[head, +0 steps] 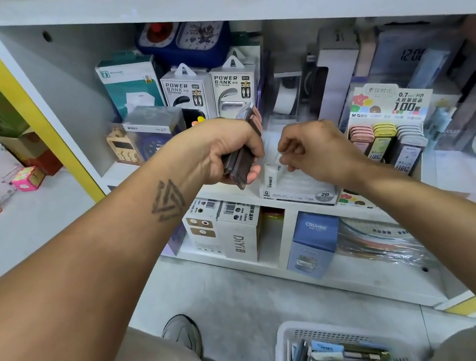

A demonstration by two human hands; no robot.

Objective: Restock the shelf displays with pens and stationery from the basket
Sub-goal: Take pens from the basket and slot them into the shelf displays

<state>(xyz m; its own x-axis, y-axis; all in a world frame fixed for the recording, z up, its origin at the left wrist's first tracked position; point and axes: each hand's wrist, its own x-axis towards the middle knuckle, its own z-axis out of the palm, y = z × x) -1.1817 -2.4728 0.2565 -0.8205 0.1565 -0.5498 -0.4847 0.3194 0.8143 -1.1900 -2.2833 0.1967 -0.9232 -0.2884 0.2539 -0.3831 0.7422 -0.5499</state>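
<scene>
White shelf (232, 192); left hand (227, 150) grips upright lead cases (245, 148); right hand (313, 149) seemingly pinching.

I see boxes (187, 91) crowding the shelf's (463, 172) back; open room only at its front right edge.

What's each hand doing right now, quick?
Left hand: grips a stack of dark lead cases.
Right hand: fingers curled, pinching a clear lead case at the white display box.
</scene>
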